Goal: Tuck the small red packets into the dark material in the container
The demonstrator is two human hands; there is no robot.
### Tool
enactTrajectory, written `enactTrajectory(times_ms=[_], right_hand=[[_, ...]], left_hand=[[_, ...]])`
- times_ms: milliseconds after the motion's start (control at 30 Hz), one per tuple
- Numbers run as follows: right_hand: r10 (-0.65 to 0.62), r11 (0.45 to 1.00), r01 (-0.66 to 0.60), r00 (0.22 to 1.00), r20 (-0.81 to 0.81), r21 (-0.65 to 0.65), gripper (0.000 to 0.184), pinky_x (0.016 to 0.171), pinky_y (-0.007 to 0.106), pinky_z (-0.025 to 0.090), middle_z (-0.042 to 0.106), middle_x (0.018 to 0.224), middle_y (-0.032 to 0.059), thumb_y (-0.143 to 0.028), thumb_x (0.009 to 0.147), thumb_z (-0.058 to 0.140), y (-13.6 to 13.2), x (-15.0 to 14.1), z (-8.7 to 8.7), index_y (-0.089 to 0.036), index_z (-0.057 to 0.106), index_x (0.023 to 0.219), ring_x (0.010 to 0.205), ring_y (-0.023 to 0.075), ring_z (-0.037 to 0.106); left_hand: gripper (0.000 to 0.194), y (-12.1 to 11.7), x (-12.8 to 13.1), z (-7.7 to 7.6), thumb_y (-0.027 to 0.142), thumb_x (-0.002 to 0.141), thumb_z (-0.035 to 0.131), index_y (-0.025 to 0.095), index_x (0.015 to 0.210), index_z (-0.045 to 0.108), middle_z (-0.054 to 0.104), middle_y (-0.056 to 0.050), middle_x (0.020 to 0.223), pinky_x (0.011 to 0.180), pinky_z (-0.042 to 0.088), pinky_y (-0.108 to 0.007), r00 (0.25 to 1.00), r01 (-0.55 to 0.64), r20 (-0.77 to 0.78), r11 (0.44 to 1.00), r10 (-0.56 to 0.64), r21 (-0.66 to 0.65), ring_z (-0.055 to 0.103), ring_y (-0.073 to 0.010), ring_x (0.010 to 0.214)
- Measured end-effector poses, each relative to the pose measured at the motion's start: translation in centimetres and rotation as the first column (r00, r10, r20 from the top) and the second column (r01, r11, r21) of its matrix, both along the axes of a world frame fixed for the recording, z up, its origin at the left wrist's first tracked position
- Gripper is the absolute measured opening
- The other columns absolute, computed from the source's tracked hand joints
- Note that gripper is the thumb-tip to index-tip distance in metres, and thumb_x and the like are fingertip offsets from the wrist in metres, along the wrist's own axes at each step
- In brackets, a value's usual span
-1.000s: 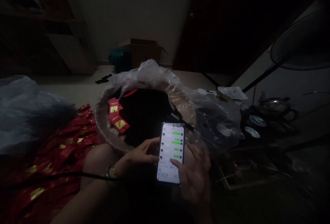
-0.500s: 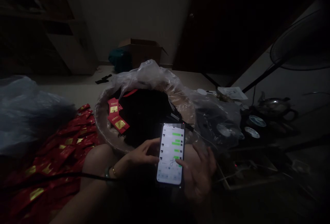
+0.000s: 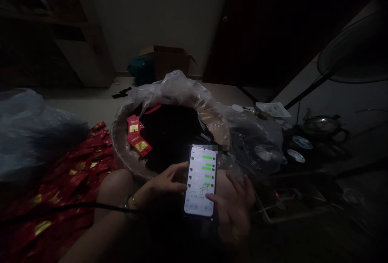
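A lit smartphone (image 3: 199,182) stands out in the dark room, its screen showing a chat with green bubbles and a handwritten stroke low down. My left hand (image 3: 171,180) grips it by the left edge, thumb along the side. With one finger my right hand (image 3: 232,206) touches the lower right of the screen; its other fingers are spread apart. Beyond the phone is a round basket (image 3: 118,150) lined with clear plastic. It holds a dark heap (image 3: 169,133) of loose material and a few red packets (image 3: 139,144) at its left.
Many red and gold packets (image 3: 75,178) lie at the left beside a large plastic bag (image 3: 33,133). To the right are a teapot (image 3: 323,125), small dishes (image 3: 302,142) and a standing fan (image 3: 354,53). An open cardboard box (image 3: 171,61) stands by the wall.
My right fingertip has moved slightly down on the screen, and the drawn stroke has another line. My left hand and the phone stay where they were.
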State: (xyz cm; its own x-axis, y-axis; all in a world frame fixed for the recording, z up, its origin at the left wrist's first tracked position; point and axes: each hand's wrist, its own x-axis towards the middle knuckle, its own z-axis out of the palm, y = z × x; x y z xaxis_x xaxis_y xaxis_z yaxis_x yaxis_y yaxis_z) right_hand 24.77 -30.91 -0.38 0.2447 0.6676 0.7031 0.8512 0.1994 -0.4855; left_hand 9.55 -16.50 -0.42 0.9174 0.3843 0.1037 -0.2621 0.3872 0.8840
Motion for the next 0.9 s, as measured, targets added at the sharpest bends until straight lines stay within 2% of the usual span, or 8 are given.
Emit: enactTrajectory(times_ms=[67,200,333,400,667,900], right_hand=[[0.003,1.0,-0.003,1.0,-0.008,-0.003,0.033,0.107,0.067,0.021,0.04,0.144,0.0048,-0.018,0.089,0.046,0.07,-0.02,0.02,-0.018,0.075,0.075,0.138,0.0409,0.02],[0.04,0.999,-0.04,0.999,0.028,-0.008,0.032,0.108,0.066,0.02,0.039,0.145,0.0071,-0.019,0.09,0.043,0.39,-0.1,0.23,-0.017,0.075,0.088,0.135,0.0387,0.028],[0.023,0.998,-0.02,0.998,0.061,-0.055,0.033,0.107,0.067,0.019,0.032,0.15,0.0055,-0.022,0.092,0.042,0.69,-0.27,0.44,-0.02,0.073,0.1,0.14,0.0391,0.017],[0.014,0.998,-0.009,0.997,0.07,-0.068,0.032,0.107,0.068,0.019,0.031,0.15,0.0041,-0.021,0.091,0.043,0.72,-0.32,0.45,-0.021,0.073,0.099,0.14,0.0387,0.016],[0.034,0.994,-0.023,0.995,0.092,-0.111,0.032,0.109,0.068,0.017,0.032,0.149,0.0032,-0.019,0.091,0.044,0.47,-0.41,0.54,-0.024,0.075,0.095,0.137,0.0386,0.025],[0.029,0.998,-0.026,0.998,0.051,-0.061,0.031,0.11,0.066,0.015,0.036,0.147,0.0033,-0.018,0.09,0.044,0.67,-0.26,0.42,-0.021,0.075,0.089,0.139,0.0367,0.019]], left_hand=[[0.061,0.04,-0.01,-0.05,0.031,0.07,0.076,0.015,0.126,0.056,0.063,-0.018,0.121,0.094,0.045,-0.043,1.0,0.0,0.006,1.0,0.0,0.005,0.06,-0.0327,0.112],[0.062,0.05,-0.03,0.04,0.03,0.07,0.076,0.014,0.127,0.055,0.065,-0.018,0.118,0.091,0.047,-0.044,1.0,0.002,-0.011,1.0,-0.002,0.004,0.062,-0.032,0.108],[0.062,0.02,-0.06,0.13,0.031,0.071,0.076,0.014,0.126,0.056,0.066,-0.017,0.116,0.09,0.048,-0.041,1.0,-0.004,-0.001,1.0,0.004,0.018,0.063,-0.0305,0.106],[0.061,-0.01,-0.06,0.12,0.031,0.071,0.076,0.015,0.126,0.056,0.066,-0.017,0.117,0.089,0.048,-0.04,1.0,-0.006,-0.002,1.0,0.006,0.019,0.063,-0.0303,0.106],[0.061,-0.07,-0.07,0.26,0.031,0.071,0.075,0.015,0.126,0.056,0.065,-0.017,0.118,0.091,0.047,-0.041,1.0,0.0,0.006,1.0,0.0,-0.001,0.062,-0.0309,0.108],[0.062,0.07,-0.07,-0.08,0.032,0.07,0.077,0.015,0.126,0.056,0.065,-0.017,0.118,0.091,0.047,-0.042,1.0,0.001,-0.019,1.0,-0.001,0.007,0.061,-0.0315,0.108]])
